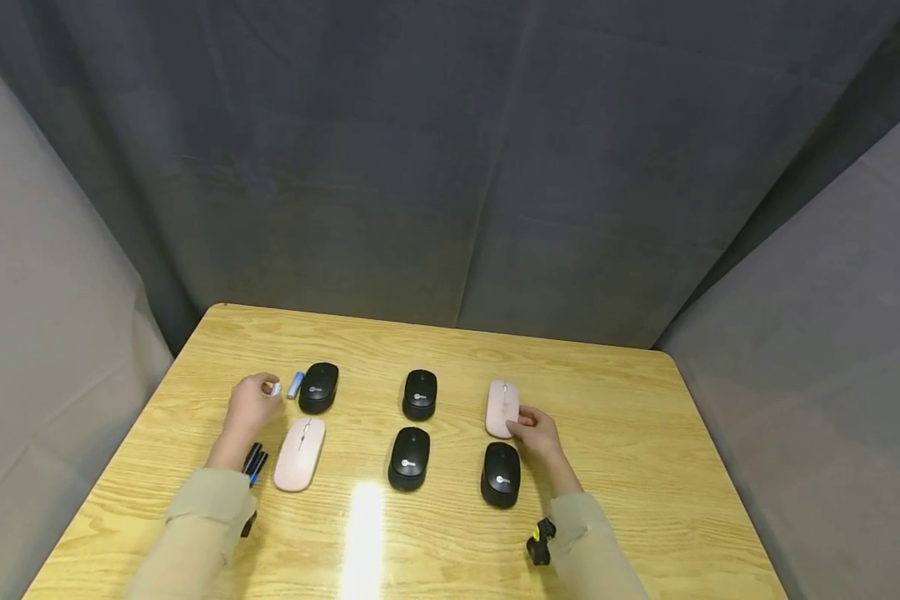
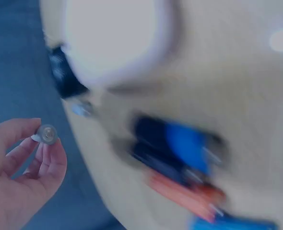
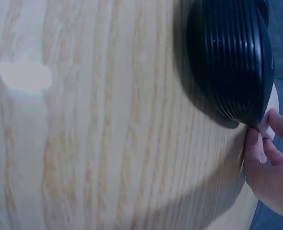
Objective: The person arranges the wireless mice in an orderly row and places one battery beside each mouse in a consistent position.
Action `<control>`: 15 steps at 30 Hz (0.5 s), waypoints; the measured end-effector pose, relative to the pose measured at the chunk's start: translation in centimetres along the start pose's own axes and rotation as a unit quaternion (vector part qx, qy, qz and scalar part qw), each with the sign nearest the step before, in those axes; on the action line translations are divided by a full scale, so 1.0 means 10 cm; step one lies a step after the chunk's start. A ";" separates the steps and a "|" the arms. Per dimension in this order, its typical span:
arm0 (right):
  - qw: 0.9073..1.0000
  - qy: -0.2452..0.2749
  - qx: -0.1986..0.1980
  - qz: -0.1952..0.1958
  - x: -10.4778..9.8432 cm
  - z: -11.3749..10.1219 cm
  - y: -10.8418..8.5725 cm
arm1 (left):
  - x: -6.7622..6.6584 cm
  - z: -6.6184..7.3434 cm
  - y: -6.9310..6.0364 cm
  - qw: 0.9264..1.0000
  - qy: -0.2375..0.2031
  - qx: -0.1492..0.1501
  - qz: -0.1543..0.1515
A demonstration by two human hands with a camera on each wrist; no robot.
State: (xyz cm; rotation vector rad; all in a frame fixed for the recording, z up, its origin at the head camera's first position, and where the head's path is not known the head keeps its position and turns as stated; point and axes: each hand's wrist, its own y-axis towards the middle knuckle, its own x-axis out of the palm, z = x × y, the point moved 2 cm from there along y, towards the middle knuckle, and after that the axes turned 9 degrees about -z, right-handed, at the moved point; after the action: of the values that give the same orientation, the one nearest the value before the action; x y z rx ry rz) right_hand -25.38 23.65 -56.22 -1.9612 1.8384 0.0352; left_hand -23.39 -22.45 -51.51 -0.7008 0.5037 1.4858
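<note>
Between thumb and fingertips, my left hand pinches a small battery, its round end facing the left wrist camera. A second battery, blue and white, lies beside the far-left black mouse. Over on the right, my right hand grips the near right edge of a pale pink mouse, thumb on top and fingers at its side. In the right wrist view, a black mouse partly hides that pink one. Another pale pink mouse lies just right of my left forearm.
Two black mice, one far and one near, lie mid-table. By my left wrist are several pens, blurred in the left wrist view, with black, blue and orange parts. Grey curtains surround the wooden table.
</note>
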 end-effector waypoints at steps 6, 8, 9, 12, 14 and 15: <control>1.000 0.000 -0.006 0.008 0.00 0.01 -0.01 | 0.22 0.54 0.16 0.994 -0.085 0.050 -0.039; 1.000 0.001 -0.009 0.012 0.00 0.02 -0.01 | 0.33 0.70 0.21 0.991 -0.108 0.056 -0.058; 1.000 0.002 -0.009 0.011 0.00 0.03 0.00 | 0.39 0.78 0.23 0.989 -0.118 0.054 -0.067; 1.000 0.002 -0.011 0.010 0.01 0.06 0.01 | 0.59 1.00 0.30 0.986 -0.140 0.049 -0.075; 1.000 0.003 -0.009 0.012 0.01 0.07 0.02 | 0.73 1.14 0.34 0.982 -0.161 0.049 -0.080; 1.000 0.004 -0.008 0.012 0.01 0.07 0.02 | 0.81 1.21 0.36 0.980 -0.172 0.049 -0.082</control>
State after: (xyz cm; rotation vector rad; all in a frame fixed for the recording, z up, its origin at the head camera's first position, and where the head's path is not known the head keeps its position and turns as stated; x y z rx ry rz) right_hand -25.39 23.81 -56.99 -1.9545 1.8721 0.0496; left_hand -28.03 -8.42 -48.96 -0.3857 0.2457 1.3797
